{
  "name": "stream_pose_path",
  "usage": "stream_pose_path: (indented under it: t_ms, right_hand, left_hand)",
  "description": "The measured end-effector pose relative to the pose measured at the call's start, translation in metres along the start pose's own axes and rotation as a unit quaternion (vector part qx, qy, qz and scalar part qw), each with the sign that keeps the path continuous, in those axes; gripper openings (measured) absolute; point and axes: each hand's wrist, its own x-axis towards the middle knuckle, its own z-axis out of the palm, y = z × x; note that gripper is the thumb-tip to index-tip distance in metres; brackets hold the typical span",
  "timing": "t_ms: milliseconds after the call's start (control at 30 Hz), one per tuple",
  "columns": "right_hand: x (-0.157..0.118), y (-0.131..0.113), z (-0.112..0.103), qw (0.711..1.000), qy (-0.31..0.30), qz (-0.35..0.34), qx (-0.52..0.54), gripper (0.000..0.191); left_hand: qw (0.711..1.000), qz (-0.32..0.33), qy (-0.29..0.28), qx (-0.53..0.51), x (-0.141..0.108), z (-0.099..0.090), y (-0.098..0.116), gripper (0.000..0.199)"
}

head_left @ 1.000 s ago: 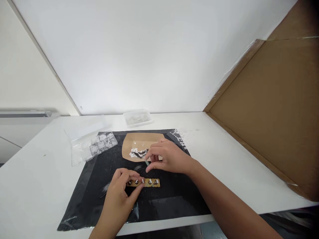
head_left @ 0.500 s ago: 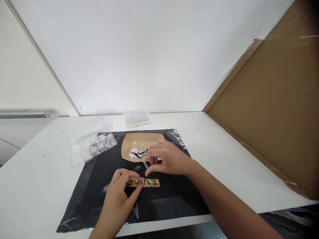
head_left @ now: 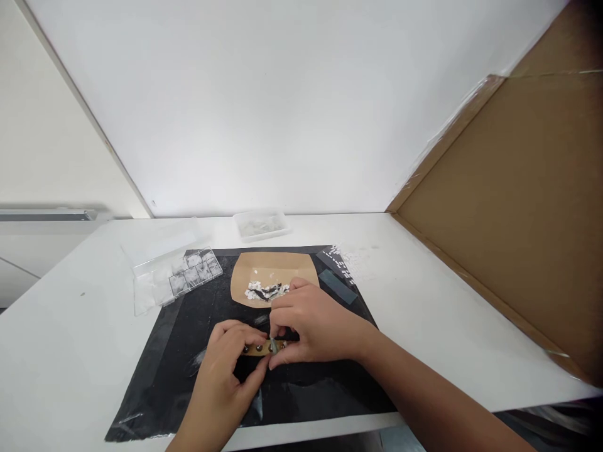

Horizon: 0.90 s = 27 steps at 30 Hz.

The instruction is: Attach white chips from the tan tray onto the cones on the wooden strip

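Yellow strip [head_left: 253,352]: lying on the black mat [head_left: 330,389], grasped across its edges in the grip of the left hand [head_left: 228,358]. Pinched in the grip of the right hand [head_left: 313,321], right at the strip's middle: a grey piece [head_left: 274,346]. Beneath the mat, a white bench [head_left: 70,326]; behind, a brown tray [head_left: 276,260], clear tub [head_left: 262,225] and white wall [head_left: 264,113]; to the right, cardboard [head_left: 509,220].

The mat [head_left: 183,351] is black, the paper tray [head_left: 242,273] tan, and the table [head_left: 61,326] plain white.
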Motion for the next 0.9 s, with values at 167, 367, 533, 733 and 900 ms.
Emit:
stream_pose_path:
  t_ms: [167, 367, 533, 733, 900]
  right_hand:
    - [0.0006, -0.0025, 0.0033, 1.0, -0.021, 0.004, -0.021, 0.038]
    - [0.0008, -0.0003, 0.0064, 0.999, -0.025, 0.011, -0.03, 0.038]
    - [0.0012, 0.0012, 0.0069, 0.999, -0.013, 0.015, -0.03, 0.04]
    - [0.0016, 0.0022, 0.008, 0.999, -0.02, 0.013, -0.024, 0.039]
    - [0.0011, 0.0029, 0.0086, 1.0, -0.013, 0.009, -0.024, 0.039]
  left_hand:
    - [0.999, 0.037, 0.017, 0.022, 0.0021, -0.0018, 0.0023, 0.012]
    - [0.997, 0.065, 0.02, 0.04, 0.0031, -0.0014, 0.0035, 0.013]
    - [0.995, 0.082, 0.024, 0.045, 0.0031, -0.0025, 0.0047, 0.012]
    - [0.992, 0.111, 0.035, 0.054, 0.003, -0.0023, 0.0061, 0.02]
    - [0.986, 0.133, 0.03, 0.092, 0.0005, -0.0014, 0.0043, 0.032]
